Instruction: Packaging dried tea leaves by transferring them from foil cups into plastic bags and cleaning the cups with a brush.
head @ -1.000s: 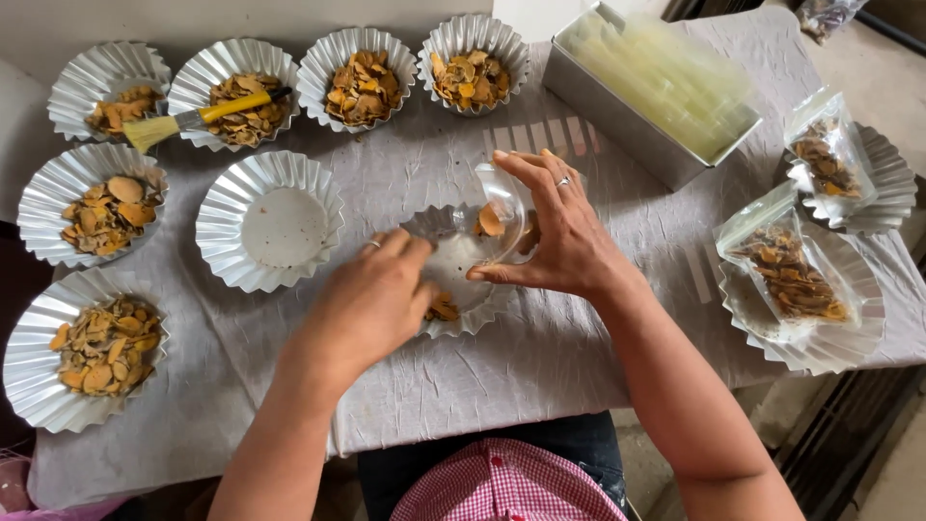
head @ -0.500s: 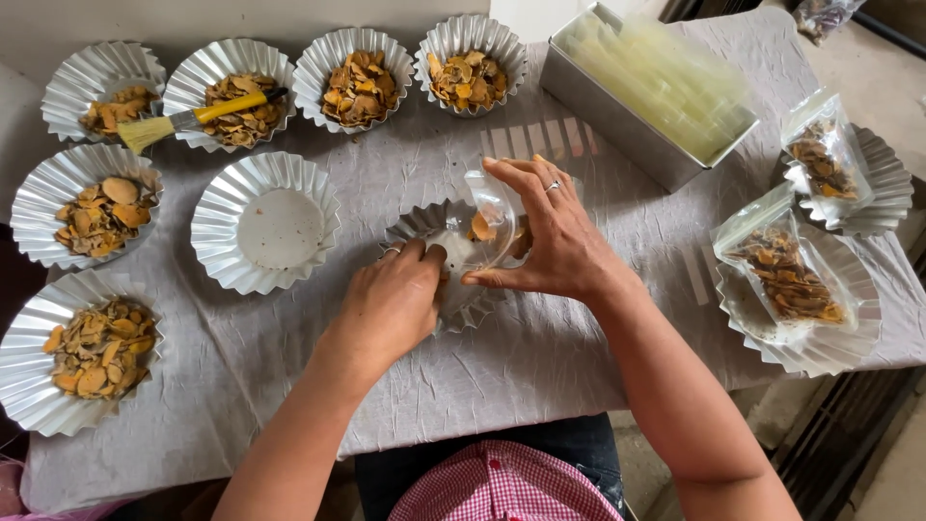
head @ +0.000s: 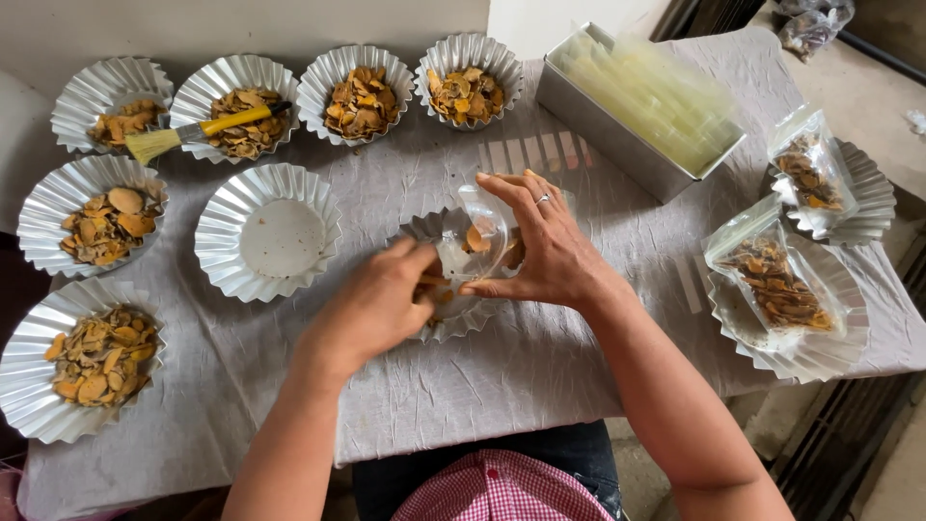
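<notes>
My right hand [head: 545, 246] holds a small clear plastic bag [head: 479, 230] open above a fluted foil dish [head: 422, 230] in the middle of the table; a few orange dried slices show inside the bag. My left hand [head: 381, 299] is pinched on some dried slices at the bag's mouth, over the same dish. Most of that dish is hidden under both hands.
Several fluted foil dishes of dried orange-brown slices [head: 101, 352] ring the left and back. An empty foil dish [head: 268, 232] lies left of my hands. A yellow-handled brush [head: 198, 130] rests across one dish. A metal tin of clear bags [head: 641, 101] stands back right; filled bags [head: 772, 280] lie on foil dishes at right.
My left hand has moved from the dish up to the mouth of the bag with slices. My right hand has kept the bag in much the same place.
</notes>
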